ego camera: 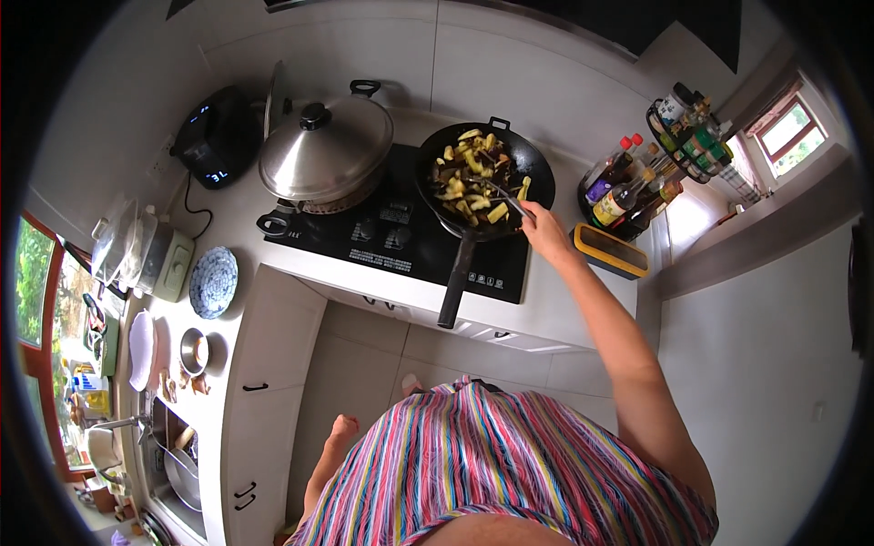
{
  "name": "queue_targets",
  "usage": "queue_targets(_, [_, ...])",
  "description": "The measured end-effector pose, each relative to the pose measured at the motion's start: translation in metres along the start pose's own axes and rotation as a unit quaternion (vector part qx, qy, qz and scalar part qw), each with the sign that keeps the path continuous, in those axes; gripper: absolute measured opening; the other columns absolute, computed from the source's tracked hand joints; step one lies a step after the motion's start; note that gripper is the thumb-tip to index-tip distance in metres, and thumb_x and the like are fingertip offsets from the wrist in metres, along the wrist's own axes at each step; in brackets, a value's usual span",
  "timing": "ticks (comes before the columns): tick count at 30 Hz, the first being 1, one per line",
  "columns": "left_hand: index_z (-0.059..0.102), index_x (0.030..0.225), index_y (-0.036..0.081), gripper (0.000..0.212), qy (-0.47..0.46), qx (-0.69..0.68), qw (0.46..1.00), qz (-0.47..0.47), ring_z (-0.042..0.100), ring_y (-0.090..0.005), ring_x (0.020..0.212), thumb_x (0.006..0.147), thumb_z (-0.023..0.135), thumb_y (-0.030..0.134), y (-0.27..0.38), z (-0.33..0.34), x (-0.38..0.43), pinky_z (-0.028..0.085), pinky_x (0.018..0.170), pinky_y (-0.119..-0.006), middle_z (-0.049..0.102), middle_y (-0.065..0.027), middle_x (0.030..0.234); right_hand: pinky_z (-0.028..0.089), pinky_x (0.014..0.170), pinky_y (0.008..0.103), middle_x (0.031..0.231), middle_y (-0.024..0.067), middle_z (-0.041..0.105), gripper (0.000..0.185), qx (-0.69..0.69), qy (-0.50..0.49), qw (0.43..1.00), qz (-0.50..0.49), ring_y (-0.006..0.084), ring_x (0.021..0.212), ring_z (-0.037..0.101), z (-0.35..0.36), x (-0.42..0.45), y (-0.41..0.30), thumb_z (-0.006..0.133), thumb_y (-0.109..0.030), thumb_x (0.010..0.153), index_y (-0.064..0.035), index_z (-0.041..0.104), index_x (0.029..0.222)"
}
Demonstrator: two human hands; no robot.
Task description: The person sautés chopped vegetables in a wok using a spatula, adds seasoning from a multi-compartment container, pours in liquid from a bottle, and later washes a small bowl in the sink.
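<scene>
A black wok (pixel 536 160) with a long dark handle (pixel 457 286) sits on the right side of a black glass cooktop (pixel 403 249). Inside it lie browned, yellowish food pieces (pixel 471 164), possibly eggplant. My right hand (pixel 545 232) grips a metal spatula (pixel 505 193) at the wok's near right rim, its far end among the pieces. My left hand (pixel 345 426) hangs low beside my striped top, away from the counter. Its fingers are too small to make out, and I see nothing in it. A second pan (pixel 341 184) with a domed steel lid (pixel 334 150) stands at left.
Sauce bottles (pixel 618 194) and a spice rack (pixel 689 136) stand right of the wok, behind a yellow-rimmed dark box (pixel 610 251). On the left counter are a black appliance (pixel 217 140), a blue patterned plate (pixel 214 283) and a steel bowl (pixel 196 351). A sink (pixel 160 471) holds a pan.
</scene>
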State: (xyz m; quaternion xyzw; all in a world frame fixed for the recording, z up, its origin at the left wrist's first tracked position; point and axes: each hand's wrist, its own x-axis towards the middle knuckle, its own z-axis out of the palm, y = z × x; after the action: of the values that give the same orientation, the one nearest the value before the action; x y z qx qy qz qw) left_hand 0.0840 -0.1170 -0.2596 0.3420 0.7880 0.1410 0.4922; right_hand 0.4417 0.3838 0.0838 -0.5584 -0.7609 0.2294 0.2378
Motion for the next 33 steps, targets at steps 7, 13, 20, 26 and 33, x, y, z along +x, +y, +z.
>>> queue_targets(7, [0.065, 0.059, 0.012, 0.015, 0.011, -0.007, 1.0, 0.026, 0.059, -0.0186, 0.054, 0.066, 0.052, 0.007, 0.017, 0.002, -0.004, 0.046, 0.049, -0.031, 0.06, -0.0071, 0.055, 0.035, 0.043, 0.0229, 0.068, 0.0052, 0.052, 0.045, 0.405, -0.079, 0.882, 0.227, 0.0072, 0.045, 0.038, -0.084, 0.003, 0.022, 0.044, -0.01, 0.083, -0.0085, 0.041, 0.128])
queue_targets(13, [0.066, 0.058, 0.011, 0.017, -0.002, 0.023, 0.998, -0.056, 0.06, -0.0185, 0.057, 0.066, 0.05, 0.007, 0.02, -0.008, -0.025, 0.047, 0.054, -0.031, 0.061, -0.0068, 0.057, 0.029, 0.041, 0.019, 0.061, 0.0015, 0.042, 0.007, 0.668, 0.001, 0.665, 0.335, 0.0055, 0.042, 0.033, -0.071, 0.069, 0.072, 0.041, -0.004, 0.085, -0.0075, 0.04, 0.091])
queue_targets(20, [0.067, 0.061, 0.011, 0.017, 0.04, -0.039, 0.997, -0.048, 0.063, -0.0212, 0.059, 0.066, 0.051, 0.006, -0.016, 0.012, -0.033, 0.049, 0.055, -0.032, 0.062, -0.009, 0.059, 0.023, 0.034, 0.0178, 0.059, 0.0023, 0.04, 0.006, 0.575, -0.115, 0.742, 0.326, 0.0043, 0.04, 0.029, -0.032, 0.125, 0.032, 0.047, -0.008, 0.086, -0.0046, 0.043, 0.084])
queue_targets(26, [0.066, 0.061, 0.01, 0.015, 0.054, -0.086, 0.995, -0.003, 0.063, -0.0218, 0.058, 0.067, 0.053, 0.007, -0.065, 0.041, -0.021, 0.049, 0.053, -0.032, 0.062, -0.0107, 0.061, 0.023, 0.036, 0.0172, 0.063, -0.0022, 0.044, 0.038, 0.276, -0.283, 0.904, 0.164, 0.0023, 0.043, 0.029, -0.049, 0.099, -0.02, 0.048, -0.011, 0.085, -0.0093, 0.049, 0.123])
queue_targets(33, [0.066, 0.063, 0.009, 0.011, -0.008, 0.036, 0.999, 0.006, 0.062, -0.0223, 0.057, 0.067, 0.055, 0.011, 0.013, -0.002, -0.007, 0.049, 0.052, -0.032, 0.061, -0.012, 0.061, 0.043, 0.063, 0.0331, 0.064, 0.0065, 0.06, 0.03, -0.17, -0.2, 0.939, -0.221, 0.0194, 0.059, 0.055, -0.129, 0.032, -0.039, 0.055, -0.01, 0.08, -0.0112, 0.062, 0.109])
